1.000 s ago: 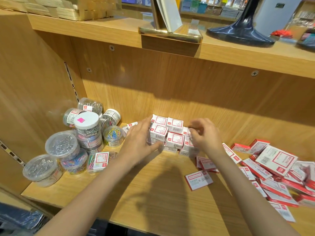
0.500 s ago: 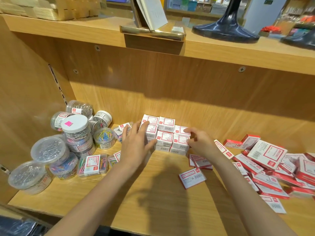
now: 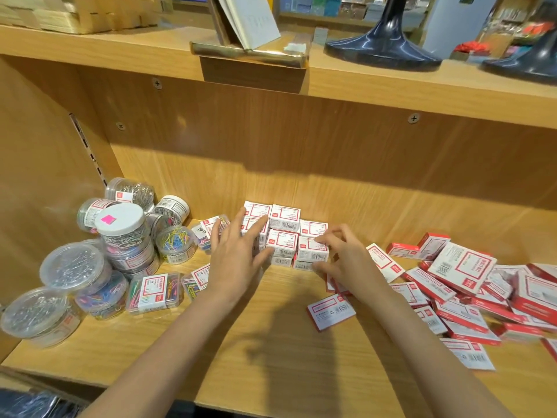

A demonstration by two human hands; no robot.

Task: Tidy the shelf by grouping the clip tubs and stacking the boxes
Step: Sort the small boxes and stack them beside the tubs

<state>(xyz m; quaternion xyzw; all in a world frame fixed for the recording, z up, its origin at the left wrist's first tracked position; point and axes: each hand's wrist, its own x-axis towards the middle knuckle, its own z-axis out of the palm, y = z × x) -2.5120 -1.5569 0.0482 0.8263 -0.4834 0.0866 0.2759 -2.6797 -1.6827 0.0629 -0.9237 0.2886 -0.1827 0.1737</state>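
A block of small white-and-red boxes (image 3: 284,233) stands stacked at the back middle of the shelf. My left hand (image 3: 238,257) lies with spread, straight fingers against the block's left side. My right hand (image 3: 343,260) has its fingers curled at the block's right side, thumb and fingertips pinching the rightmost boxes. Clear round clip tubs (image 3: 120,233) cluster at the left, some stacked, with flat clear clip cases (image 3: 155,292) in front. Flat red-and-white boxes (image 3: 461,285) lie scattered at the right.
One flat box (image 3: 330,312) lies alone just under my right wrist. The wooden shelf (image 3: 271,357) has bare board along its front. A shelf above carries a brass stand (image 3: 250,52) and dark lamp bases (image 3: 382,52).
The camera view shifted, so the scene slid slightly in frame. Both hands stay at the sides of the box block; my left fingers spread wider over its left boxes.
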